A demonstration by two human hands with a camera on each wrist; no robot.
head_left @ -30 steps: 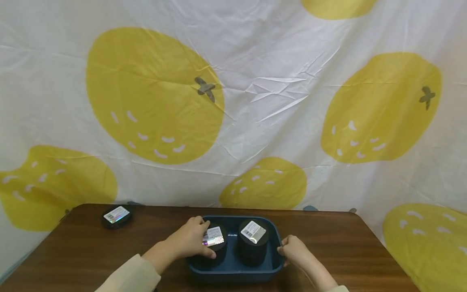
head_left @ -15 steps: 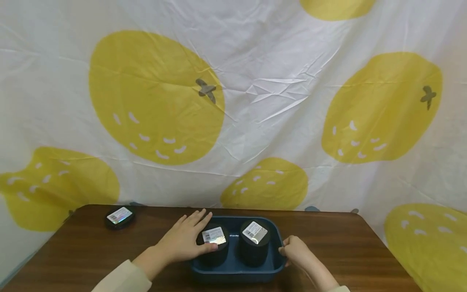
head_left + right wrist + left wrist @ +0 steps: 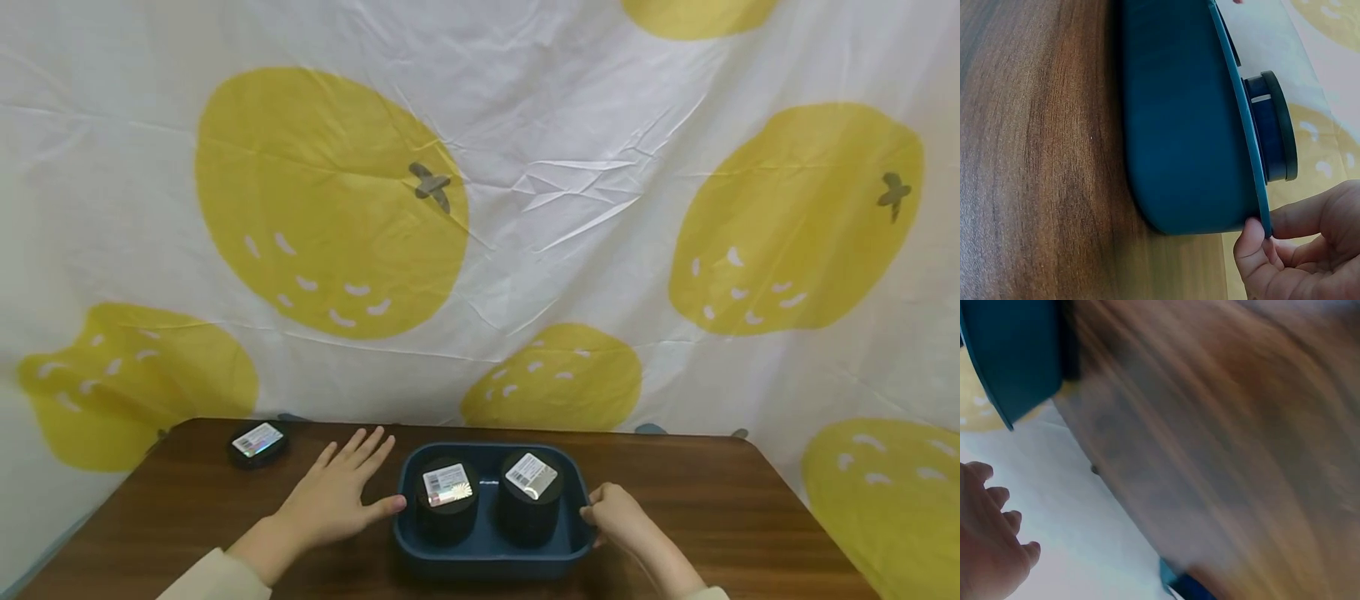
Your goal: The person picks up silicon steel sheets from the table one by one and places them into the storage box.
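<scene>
A dark blue rectangular plastic bin (image 3: pixel 491 565) stands on the table, holding two upright black cylindrical containers with white labels on top: the left container (image 3: pixel 445 527) and the right container (image 3: pixel 530 518). My right hand (image 3: pixel 618 517) pinches the bin's right rim; in the right wrist view, thumb and fingers grip that rim (image 3: pixel 1260 194), and a container (image 3: pixel 1272 125) rises above it. My left hand (image 3: pixel 333 492) is just left of the bin, fingers spread, holding nothing. Its thumb tip is close to the left rim; whether they touch I cannot tell. The left wrist view shows the bin wall (image 3: pixel 1016 356).
A flat black round piece with a white label (image 3: pixel 258 442) lies at the table's back left. The brown wood-grain table (image 3: pixel 720 517) ends at a white curtain (image 3: pixel 555 275) with yellow fruit prints, hanging behind it.
My left hand has let go of the left container, spread its fingers and moved left out of the bin. The right hand keeps its pinch on the rim.
</scene>
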